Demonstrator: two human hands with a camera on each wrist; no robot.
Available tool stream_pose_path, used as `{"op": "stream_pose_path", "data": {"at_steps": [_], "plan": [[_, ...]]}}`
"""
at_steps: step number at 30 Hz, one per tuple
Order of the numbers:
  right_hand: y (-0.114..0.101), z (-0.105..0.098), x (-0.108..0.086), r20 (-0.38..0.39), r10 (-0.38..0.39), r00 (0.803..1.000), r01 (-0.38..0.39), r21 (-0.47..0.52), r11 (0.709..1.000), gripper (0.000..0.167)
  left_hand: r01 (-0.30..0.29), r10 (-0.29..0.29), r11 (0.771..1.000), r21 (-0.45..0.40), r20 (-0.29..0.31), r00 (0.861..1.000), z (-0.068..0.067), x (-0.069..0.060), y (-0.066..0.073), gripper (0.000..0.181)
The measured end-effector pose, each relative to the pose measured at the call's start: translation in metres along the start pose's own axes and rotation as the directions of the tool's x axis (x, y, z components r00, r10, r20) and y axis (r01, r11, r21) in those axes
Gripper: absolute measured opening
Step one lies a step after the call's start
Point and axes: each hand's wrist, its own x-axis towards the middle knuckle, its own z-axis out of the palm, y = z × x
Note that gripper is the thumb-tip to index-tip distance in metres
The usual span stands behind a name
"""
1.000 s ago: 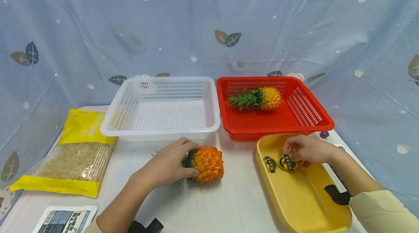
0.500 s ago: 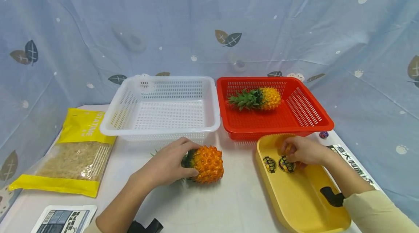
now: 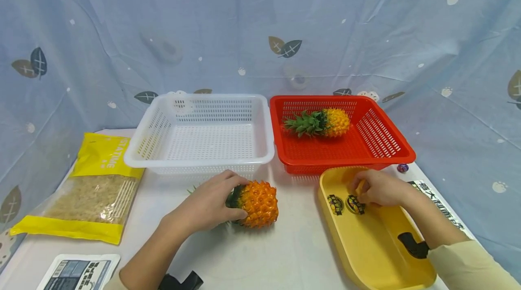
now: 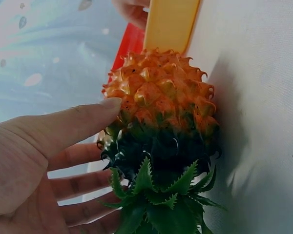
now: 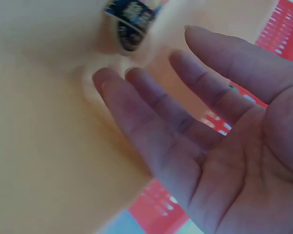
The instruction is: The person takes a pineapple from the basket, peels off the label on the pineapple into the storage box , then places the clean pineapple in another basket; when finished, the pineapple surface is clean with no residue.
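An orange pineapple [image 3: 258, 204] with a dark green neck and leaves lies on its side on the white table. My left hand [image 3: 215, 199] holds it around the neck, the thumb along the near side and the fingers reaching to the far side, their tips hidden in the left wrist view. Inside the yellow tray [image 3: 378, 254], my right hand [image 3: 378, 187] hovers or rests at the far end with relaxed fingers and nothing between them. Just beside its fingertips is a round black-and-yellow label [image 3: 356, 205], and a second label [image 3: 335, 204] lies to its left.
Behind stand a white basket [image 3: 211, 163] and a red basket [image 3: 350, 162] holding a yellow pineapple [image 3: 337, 122]. A yellow pasta bag [image 3: 89, 190] lies at left, with a flat printed pack [image 3: 79, 273] in front. A small purple wrapped item [image 3: 402, 168] sits right of the tray.
My right hand has shifted slightly left and lowered; the label that stood tilted at its fingers now lies flatter in the tray. My left hand and the orange pineapple have not moved.
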Motion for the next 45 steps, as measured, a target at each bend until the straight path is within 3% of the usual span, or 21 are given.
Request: {"op": "stream_pose_path", "data": {"at_steps": [9,15,27,38,45], "plan": [[-0.023,-0.008,-0.002,-0.099,-0.155,0.983,0.134,-0.192,0.972,0.026,0.014,-0.014,1.000,0.000,-0.004,1.000,0.000,-0.001,0.000,0.060],[-0.045,-0.006,-0.002,-0.120,-0.180,0.976,0.156,-0.181,0.971,0.024,0.027,-0.027,1.000,-0.012,-0.002,1.000,0.002,0.000,0.001,0.061],[-0.096,0.008,0.005,-0.180,-0.317,0.931,0.293,-0.149,0.944,0.030,0.046,-0.046,0.999,-0.027,0.014,0.999,0.001,0.001,-0.001,0.062],[-0.127,0.027,0.024,-0.106,-0.359,0.927,0.360,-0.016,0.933,0.032,0.018,-0.017,0.999,-0.033,0.010,1.000,0.002,0.002,-0.003,0.060],[-0.149,0.047,0.036,0.005,-0.355,0.935,0.355,0.039,0.934,0.038,0.048,-0.048,0.998,-0.052,0.011,0.999,0.002,0.001,-0.003,0.060]]}}
